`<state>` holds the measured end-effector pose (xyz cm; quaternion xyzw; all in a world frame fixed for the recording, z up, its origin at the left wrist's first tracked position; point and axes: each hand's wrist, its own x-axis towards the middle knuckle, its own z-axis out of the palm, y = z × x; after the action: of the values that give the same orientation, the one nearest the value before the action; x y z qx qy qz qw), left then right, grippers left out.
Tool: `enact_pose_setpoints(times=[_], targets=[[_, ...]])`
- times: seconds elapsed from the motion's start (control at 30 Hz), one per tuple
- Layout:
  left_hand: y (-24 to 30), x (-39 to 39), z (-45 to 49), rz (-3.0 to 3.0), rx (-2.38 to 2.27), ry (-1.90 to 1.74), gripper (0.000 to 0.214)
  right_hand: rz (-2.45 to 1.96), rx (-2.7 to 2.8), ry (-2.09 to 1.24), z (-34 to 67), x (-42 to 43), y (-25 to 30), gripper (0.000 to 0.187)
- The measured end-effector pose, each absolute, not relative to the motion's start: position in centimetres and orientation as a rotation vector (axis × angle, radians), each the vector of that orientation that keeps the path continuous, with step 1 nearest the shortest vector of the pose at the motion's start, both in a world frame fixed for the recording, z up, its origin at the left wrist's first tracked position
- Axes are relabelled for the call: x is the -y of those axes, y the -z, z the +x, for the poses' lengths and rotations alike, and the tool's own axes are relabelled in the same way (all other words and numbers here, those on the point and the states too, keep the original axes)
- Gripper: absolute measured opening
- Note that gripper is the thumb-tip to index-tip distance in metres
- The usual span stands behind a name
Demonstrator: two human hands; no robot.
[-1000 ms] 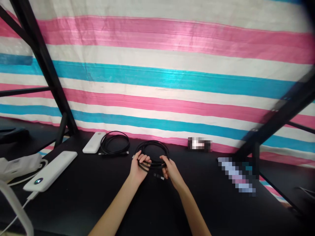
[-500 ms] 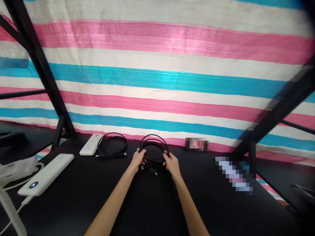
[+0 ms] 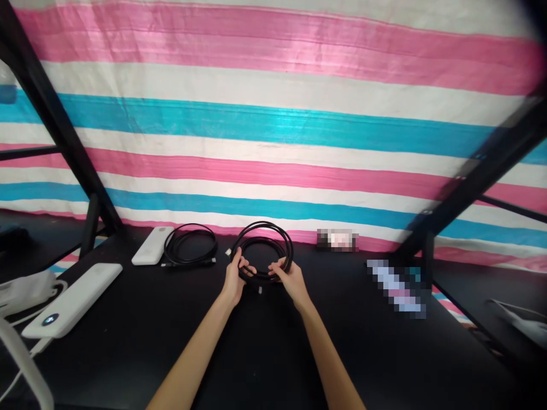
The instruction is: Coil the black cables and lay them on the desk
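Between my two hands is a coiled black cable [image 3: 289, 242], its loops forming a ring just above the black tabletop. My left hand [image 3: 234, 279] grips the left side of the coil, thumb up along the loops and fingers curled under. On the right side, my right hand [image 3: 290, 278] is closed around the loops, its fingers pointing inward. A light metal connector end sticks out by my left thumb, and another hangs below the coil. A second coiled black cable [image 3: 191, 262] lies on the table to the left, its connector ends showing.
Behind the second coil lies a white power bank [image 3: 151, 246]. A larger white power bank [image 3: 72, 302] with a small display sits nearer left, beside a white power strip [image 3: 25, 293]. Blurred-out items [image 3: 337, 240] lie to the right. Black frame bars flank the black table [image 3: 256, 364].
The coil in my hands has been lifted and tilted, its loops spreading into two rings. Both hands have shifted their hold on it. The view has moved slightly.
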<state>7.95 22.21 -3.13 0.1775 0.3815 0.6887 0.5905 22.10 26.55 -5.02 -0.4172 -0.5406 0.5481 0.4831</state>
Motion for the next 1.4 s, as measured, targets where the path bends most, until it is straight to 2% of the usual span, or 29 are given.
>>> enact_pose_setpoints(times=[0.07,0.3,0.53,0.7,0.9,1.4], targets=[[3.0,-21.9,7.6,0.498,-0.883,-1.612,0.055,-0.985,1.306,-1.335,22.0,-26.2,4.8,0.043],[3.2,-21.0,5.9,0.619,-0.823,-1.409,0.052,-0.982,1.210,-1.384,22.5,-25.9,3.7,0.071],[3.2,-20.5,6.3,0.797,-0.883,-1.151,0.049,-1.027,1.269,-1.351,23.1,-26.6,4.5,0.046],[3.5,-20.5,7.2,0.819,-0.941,-1.296,0.049,-1.008,1.155,-1.431,23.1,-26.5,4.6,0.050],[3.5,-20.7,7.1,0.765,-0.878,-1.295,0.046,-0.983,1.079,-1.494,22.9,-26.6,4.3,0.050],[3.8,-21.2,6.3,0.826,-0.909,-1.297,0.040,-0.964,0.797,-1.417,22.4,-25.5,2.9,0.038]])
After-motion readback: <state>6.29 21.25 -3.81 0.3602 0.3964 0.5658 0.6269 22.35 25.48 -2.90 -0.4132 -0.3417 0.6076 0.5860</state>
